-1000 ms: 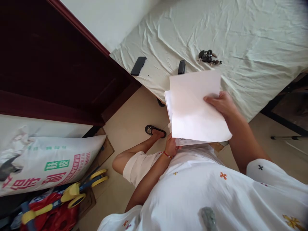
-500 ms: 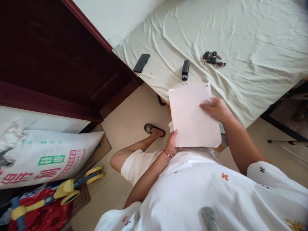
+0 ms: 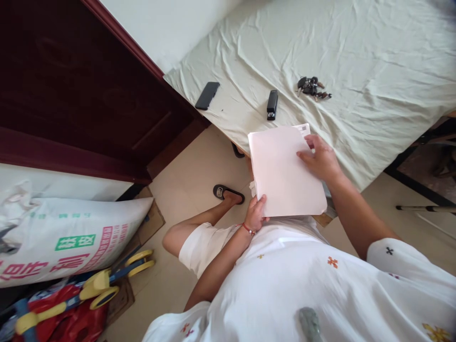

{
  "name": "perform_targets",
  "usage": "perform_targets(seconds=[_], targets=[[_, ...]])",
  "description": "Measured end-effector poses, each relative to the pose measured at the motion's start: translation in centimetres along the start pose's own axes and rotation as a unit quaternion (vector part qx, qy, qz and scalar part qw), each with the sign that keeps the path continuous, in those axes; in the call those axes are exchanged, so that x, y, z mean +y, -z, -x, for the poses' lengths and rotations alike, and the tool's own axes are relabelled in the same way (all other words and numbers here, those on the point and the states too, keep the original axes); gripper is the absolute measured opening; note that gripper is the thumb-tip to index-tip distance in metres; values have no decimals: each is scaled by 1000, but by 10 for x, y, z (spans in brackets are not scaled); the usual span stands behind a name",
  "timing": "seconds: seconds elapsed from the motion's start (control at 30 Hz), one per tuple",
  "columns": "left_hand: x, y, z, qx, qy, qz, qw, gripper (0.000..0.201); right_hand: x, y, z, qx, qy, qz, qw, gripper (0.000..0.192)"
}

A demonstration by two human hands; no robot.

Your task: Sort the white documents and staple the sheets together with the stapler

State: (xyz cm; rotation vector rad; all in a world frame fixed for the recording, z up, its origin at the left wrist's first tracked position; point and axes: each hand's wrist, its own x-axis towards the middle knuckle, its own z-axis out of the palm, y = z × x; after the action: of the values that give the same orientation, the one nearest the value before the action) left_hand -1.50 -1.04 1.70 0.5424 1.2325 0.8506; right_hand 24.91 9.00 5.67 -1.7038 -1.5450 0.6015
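A stack of white paper sheets (image 3: 285,175) is held over my lap, at the edge of the cloth-covered bed. My left hand (image 3: 255,213) grips its lower left corner, thumb on top and the other fingers mostly underneath. At the upper right edge, my right hand (image 3: 320,159) pinches the sheets, thumb on the top page. A printed corner (image 3: 304,128) of a lower sheet pokes out at the top. Just beyond the paper lies a black stapler (image 3: 272,105) on the cloth.
A black phone-like slab (image 3: 207,96) and a bunch of keys (image 3: 313,87) lie on the pale green sheet (image 3: 374,71). On the left are a dark red door (image 3: 71,85), a printed white sack (image 3: 107,209) and a yellow-and-blue wheeled toy (image 3: 96,285).
My right hand's fingers have shifted up at the sheets' edge, and its index finger now shows above the thumb. More of the printed corner shows. My left hand keeps its grip.
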Motion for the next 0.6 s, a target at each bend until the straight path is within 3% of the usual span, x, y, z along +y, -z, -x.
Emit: perform_targets(seconds=[0.1,0.3,0.5,0.6], targets=[[-1,2,-1,-15,-6,4,1000,71,14,1,0,73,7,70,995,53],[2,4,-1,-59,-8,-23,998,67,10,5,4,29,-80,90,992,56],[7,-3,-3,-114,-4,-48,992,62,-13,10,-6,-8,-128,-91,988,59],[11,-4,-9,-128,20,-59,990,69,-12,17,-11,-52,-224,-275,934,51]])
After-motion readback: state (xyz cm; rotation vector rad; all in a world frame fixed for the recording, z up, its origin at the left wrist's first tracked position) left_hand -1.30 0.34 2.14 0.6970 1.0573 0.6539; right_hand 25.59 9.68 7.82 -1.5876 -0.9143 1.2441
